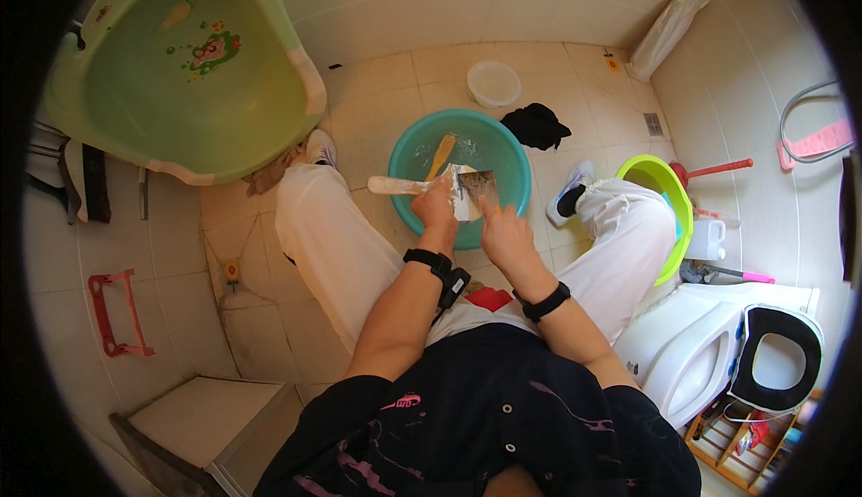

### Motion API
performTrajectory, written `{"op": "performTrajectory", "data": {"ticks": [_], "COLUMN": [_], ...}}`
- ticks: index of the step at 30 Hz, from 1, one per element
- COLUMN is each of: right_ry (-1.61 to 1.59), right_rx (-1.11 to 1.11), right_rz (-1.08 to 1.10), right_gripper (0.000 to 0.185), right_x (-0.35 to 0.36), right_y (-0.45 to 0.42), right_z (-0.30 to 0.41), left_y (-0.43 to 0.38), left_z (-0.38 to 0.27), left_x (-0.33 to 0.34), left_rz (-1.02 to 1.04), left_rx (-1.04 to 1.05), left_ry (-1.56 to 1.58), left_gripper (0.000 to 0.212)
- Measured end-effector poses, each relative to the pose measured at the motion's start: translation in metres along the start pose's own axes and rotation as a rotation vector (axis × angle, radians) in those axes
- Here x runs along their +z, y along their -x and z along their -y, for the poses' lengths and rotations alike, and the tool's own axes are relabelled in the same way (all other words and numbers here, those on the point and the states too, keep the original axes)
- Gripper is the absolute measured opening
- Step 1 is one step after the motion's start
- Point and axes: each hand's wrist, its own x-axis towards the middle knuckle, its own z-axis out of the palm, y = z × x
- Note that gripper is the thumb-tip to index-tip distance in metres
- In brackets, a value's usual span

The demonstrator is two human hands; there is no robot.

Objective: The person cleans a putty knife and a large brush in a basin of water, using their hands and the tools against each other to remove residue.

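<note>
My left hand (436, 202) grips a plaster-smeared scraper (397, 186), its pale handle pointing left. The scraper's broad white-coated part (463, 209) lies to the right of that hand. My right hand (506, 236) is shut on a putty knife (479, 186) with a wide, stained metal blade; its handle is mostly hidden by my fingers. The knife blade overlaps the white-coated part, and whether they touch I cannot tell. Both hands work above a turquoise plastic basin (409, 135). Inside the basin leans a yellow handle (441, 155), its lower end hidden, and white residue marks the basin wall.
Beyond the basin are a white tub (494, 83) and a black cloth (536, 126). A green bathtub (202, 93) stands at far left. On the right are a lime-green basin (680, 214), a red-handled plunger (714, 168), a white jug (706, 240) and a toilet (693, 369).
</note>
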Motion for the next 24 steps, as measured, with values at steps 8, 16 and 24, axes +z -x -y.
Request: {"op": "performTrajectory", "data": {"ticks": [8, 16, 24], "right_ry": [-0.002, 0.009, 0.041], "right_rx": [0.020, 0.000, -0.025], "right_rz": [-0.004, -0.017, -0.026], "right_gripper": [0.029, 0.028, 0.028], "right_x": [-0.001, 0.001, -0.002], "right_y": [0.001, 0.004, 0.005], "right_z": [0.002, -0.002, -0.005], "left_y": [-0.008, -0.014, 0.004], "left_z": [0.003, 0.005, -0.003], "left_x": [-0.002, -0.010, -0.005], "left_rz": [-0.011, -0.074, 0.060], "left_rx": [-0.013, -0.042, 0.042], "left_ry": [0.023, -0.006, 0.122], "left_gripper": [0.016, 0.016, 0.016]}}
